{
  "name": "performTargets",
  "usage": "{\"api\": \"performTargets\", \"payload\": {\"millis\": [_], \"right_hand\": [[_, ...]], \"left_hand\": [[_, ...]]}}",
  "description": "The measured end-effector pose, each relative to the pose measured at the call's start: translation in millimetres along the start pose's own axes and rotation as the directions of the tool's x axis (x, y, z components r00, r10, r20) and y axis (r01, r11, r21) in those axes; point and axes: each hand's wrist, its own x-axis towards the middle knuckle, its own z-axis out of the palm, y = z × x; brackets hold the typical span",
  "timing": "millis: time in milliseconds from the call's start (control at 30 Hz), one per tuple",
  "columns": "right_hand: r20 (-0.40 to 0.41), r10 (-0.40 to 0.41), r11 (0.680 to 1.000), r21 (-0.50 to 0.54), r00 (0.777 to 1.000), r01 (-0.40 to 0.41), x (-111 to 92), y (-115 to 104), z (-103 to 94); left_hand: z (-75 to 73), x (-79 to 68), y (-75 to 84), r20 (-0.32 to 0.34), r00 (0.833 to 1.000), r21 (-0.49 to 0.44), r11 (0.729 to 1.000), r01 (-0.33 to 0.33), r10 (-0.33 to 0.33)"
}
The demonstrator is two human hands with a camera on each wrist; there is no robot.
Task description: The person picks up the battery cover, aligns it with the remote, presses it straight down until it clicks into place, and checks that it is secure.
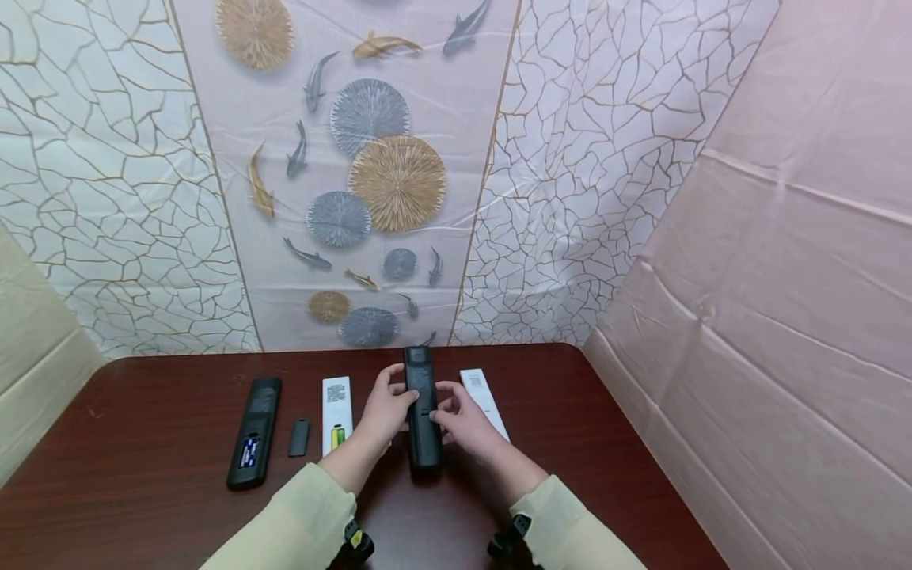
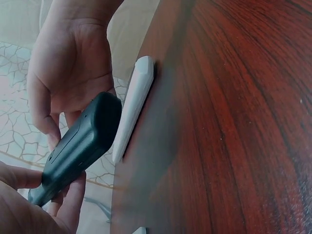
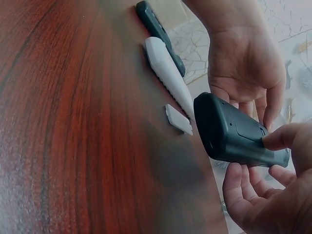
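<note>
A black remote control (image 1: 420, 404) is held up over the table between both hands, its back with the battery cover toward the head camera. My left hand (image 1: 385, 412) grips its left side, thumb on the back edge. On the other side my right hand (image 1: 466, 423) holds the remote, its thumb (image 3: 280, 136) pressing at the notch of the battery cover (image 3: 246, 129). That cover sits in place, so the compartment inside is hidden. In the left wrist view the remote's rounded end (image 2: 105, 119) points toward the camera.
Leftmost lies another black remote (image 1: 255, 431), its battery compartment uncovered with blue batteries (image 1: 249, 451) inside. Beside it are a dark battery cover (image 1: 299, 438) and a white remote (image 1: 336, 404) showing green-yellow batteries. A small white cover (image 3: 179, 119) and a second white remote (image 1: 483, 400) lie nearby.
</note>
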Motion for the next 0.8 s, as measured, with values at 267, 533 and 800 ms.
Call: {"api": "performTargets", "payload": {"millis": [267,533,800], "right_hand": [[-0.008,0.002,1.0,0.007,1.0,-0.002,-1.3,4.4,-1.5],[-0.04,0.022,1.0,0.011,0.999,-0.022,-12.3,11.3,-17.1],[-0.108,0.024,0.999,-0.036,0.994,-0.028,-24.1,11.5,-33.4]], "left_hand": [[-0.4,4.6,-4.2,0.004,1.0,-0.01,1.0,0.006,-0.006],[11.0,17.1,-12.7,-0.007,0.999,-0.001,0.999,0.037,-0.037],[23.1,38.0,-21.2,-0.016,0.997,0.022,0.997,0.074,-0.074]]}}
